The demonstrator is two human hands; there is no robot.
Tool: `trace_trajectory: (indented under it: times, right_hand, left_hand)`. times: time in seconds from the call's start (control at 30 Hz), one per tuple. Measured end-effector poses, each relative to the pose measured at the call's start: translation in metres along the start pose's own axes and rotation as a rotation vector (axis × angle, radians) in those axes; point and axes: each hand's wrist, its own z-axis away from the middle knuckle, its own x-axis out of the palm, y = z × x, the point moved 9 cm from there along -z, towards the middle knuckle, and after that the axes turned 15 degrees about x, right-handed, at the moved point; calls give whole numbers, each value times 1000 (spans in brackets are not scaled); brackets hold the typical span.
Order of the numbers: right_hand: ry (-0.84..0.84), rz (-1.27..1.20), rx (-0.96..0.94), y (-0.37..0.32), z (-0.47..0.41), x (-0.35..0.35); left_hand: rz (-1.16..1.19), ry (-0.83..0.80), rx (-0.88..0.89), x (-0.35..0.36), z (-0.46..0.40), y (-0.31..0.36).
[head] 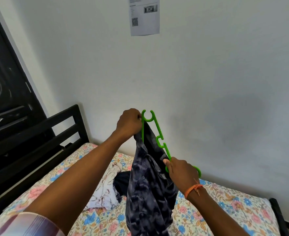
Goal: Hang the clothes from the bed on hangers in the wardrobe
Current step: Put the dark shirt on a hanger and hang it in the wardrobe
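Observation:
A bright green plastic hanger (pixel 158 133) is held tilted in the air over the bed. My left hand (pixel 129 123) grips its upper end together with the edge of a dark blue-grey patterned garment (pixel 148 189). My right hand (pixel 181 171) grips the hanger's lower end. The garment is draped over the hanger and hangs down between my forearms to the bed. On the floral sheet of the bed (pixel 225 201) lie a pale printed garment (pixel 104 189) and a dark garment (pixel 121 183), partly hidden behind the hanging cloth.
A black bed frame headboard (pixel 58 133) stands at the left, with a dark panel (pixel 2 79) above it. A white wall (pixel 208 82) runs along the bed's far side, with a printed paper sheet (pixel 144 16) stuck high on it. The wardrobe is out of sight.

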Motion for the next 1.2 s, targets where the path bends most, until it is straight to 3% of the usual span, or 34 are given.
trace_trajectory:
  times: [0.13, 0.3, 0.53, 0.8, 0.93, 1.0, 1.1, 1.2]
  right_hand:
    - [-19, -10, 52, -3, -3, 1]
    - [90, -7, 115, 12, -5, -7]
    - [32, 55, 30, -1, 18, 10]
    - [-108, 36, 123, 6, 16, 24]
    - [21, 96, 99, -2, 9, -1]
    - [140, -100, 39, -16, 10, -16]
    - [169, -525, -43, -31, 17, -23]
    - [270, -526, -194, -45, 33, -30]
  left_hand:
    - [-6, 19, 33, -3, 0, 1]
    - [-82, -34, 116, -3, 6, 17]
    - [144, -43, -13, 3, 13, -12]
    - [336, -216, -41, 25, 27, -5]
    - [362, -282, -41, 30, 29, -3]
    - [393, -276, -44, 34, 30, 2]
    - [418, -244, -22, 30, 27, 11]
    - [428, -241, 1, 18, 23, 18]
